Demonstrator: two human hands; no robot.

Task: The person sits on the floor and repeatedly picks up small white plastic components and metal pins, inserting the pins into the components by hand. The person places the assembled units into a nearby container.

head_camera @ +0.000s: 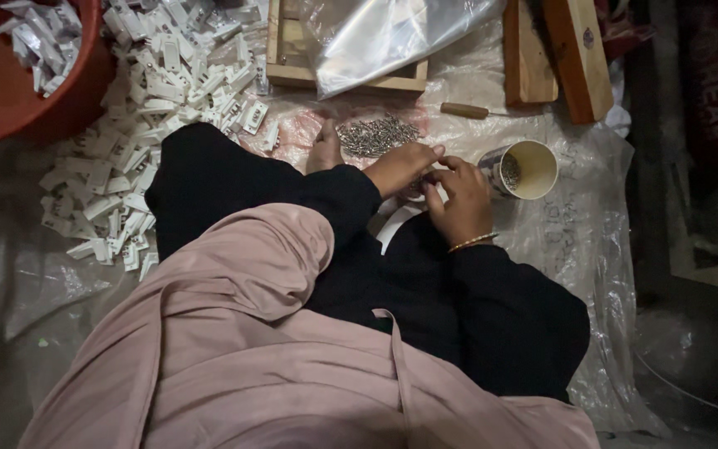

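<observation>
- Clear plastic sheeting (pixel 579 216) covers the floor where a seated person in black sleeves and a pink drape works.
- Left hand (pixel 403 166) and right hand (pixel 459 199) meet, fingers pinched on a small white part (pixel 440 193), mostly hidden.
- Small metal screws (pixel 376 135) lie heaped just beyond the hands; a screw-filled cup (pixel 525 169) tips beside the right.
- White plastic parts (pixel 147 108) sprawl left, near a red tub (pixel 18 91).

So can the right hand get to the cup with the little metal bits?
Probably yes. The right hand sits right beside the cup, which lies tipped with its open mouth showing, and nothing lies between them.
</observation>
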